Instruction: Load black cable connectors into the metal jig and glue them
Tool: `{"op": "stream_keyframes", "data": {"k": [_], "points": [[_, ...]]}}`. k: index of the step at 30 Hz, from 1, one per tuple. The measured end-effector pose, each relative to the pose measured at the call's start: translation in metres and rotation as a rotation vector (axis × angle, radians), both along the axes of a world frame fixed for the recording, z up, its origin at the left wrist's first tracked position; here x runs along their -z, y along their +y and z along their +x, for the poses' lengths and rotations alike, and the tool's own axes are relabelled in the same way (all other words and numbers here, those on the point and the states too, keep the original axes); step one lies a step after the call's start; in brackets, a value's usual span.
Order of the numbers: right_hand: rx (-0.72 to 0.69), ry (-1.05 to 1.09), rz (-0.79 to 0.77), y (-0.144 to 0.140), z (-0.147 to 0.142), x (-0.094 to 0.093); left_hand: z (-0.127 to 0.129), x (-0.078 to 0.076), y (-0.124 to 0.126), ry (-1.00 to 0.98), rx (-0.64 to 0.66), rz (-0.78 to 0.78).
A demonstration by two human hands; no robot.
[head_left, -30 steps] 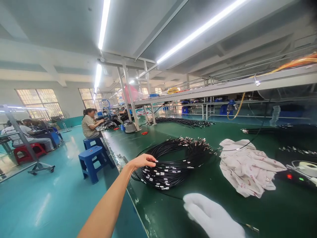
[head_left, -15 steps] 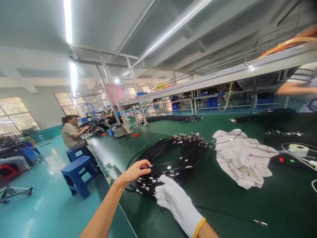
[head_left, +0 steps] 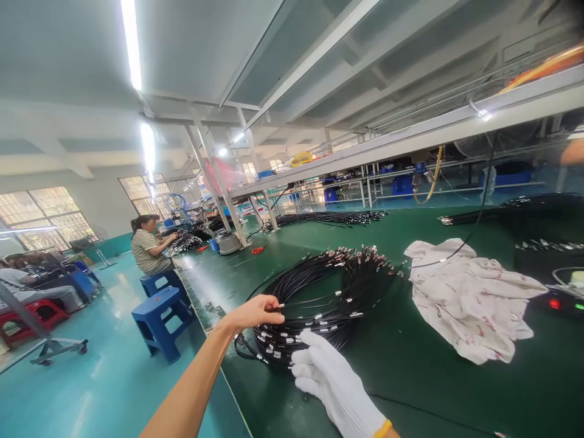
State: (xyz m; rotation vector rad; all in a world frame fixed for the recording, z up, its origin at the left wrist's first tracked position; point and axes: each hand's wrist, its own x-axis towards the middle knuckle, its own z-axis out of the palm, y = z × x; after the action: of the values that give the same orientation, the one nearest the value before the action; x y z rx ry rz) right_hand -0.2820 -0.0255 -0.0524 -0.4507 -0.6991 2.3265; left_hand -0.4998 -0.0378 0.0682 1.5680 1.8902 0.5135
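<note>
1. The right hand [head_left: 331,380], wearing a white knit glove, is lying nearest the camera with its fingers spread flat, the fingertips touching the near edge of the coil of black cables [head_left: 319,298].
2. The bare left hand [head_left: 255,311] is reaching in from the left, thumb and fingers pinching together on what is probably a single cable end at the coil's left rim; the view is too small to be sure.
3. The coil is sitting on the green workbench [head_left: 410,389], close to its left edge, with silver connector tips sticking out around the loop.
4. A crumpled white cloth [head_left: 469,298] is lying just beside the coil on its right.
5. Further back, another bundle of cables [head_left: 328,217] is stretching across the bench.
6. Far left, a seated person [head_left: 148,249] in a striped shirt is working beside blue stools [head_left: 157,316].
</note>
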Motion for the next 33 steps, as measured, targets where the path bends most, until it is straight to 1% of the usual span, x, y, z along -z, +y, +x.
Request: {"op": "stream_keyframes", "data": {"k": [4, 9, 14, 18, 25, 29, 33], "points": [[-0.008, 0.0, -0.003, 0.003, -0.003, 0.002, -0.006, -0.003, 0.005, -0.013, 0.019, -0.045], [-0.014, 0.008, -0.03, 0.002, -0.001, -0.005, -0.01, -0.002, 0.01, -0.035, 0.007, -0.048], [-0.013, -0.012, -0.069, 0.002, -0.001, -0.009, -0.008, -0.002, 0.012, -0.059, -0.002, -0.039], [-0.017, -0.013, -0.062, 0.003, -0.001, -0.01, -0.006, -0.002, 0.012, -0.086, -0.009, -0.022], [-0.022, 0.008, -0.052, 0.002, 0.001, -0.011, 0.003, -0.007, 0.004, -0.15, -0.032, 0.0], [-0.031, -0.001, -0.03, 0.005, -0.001, -0.009, 0.002, -0.01, 0.003, -0.17, -0.04, -0.005], [-0.025, -0.019, -0.036, 0.005, 0.001, -0.011, -0.001, -0.008, 0.007, -0.169, -0.044, -0.036]]}}
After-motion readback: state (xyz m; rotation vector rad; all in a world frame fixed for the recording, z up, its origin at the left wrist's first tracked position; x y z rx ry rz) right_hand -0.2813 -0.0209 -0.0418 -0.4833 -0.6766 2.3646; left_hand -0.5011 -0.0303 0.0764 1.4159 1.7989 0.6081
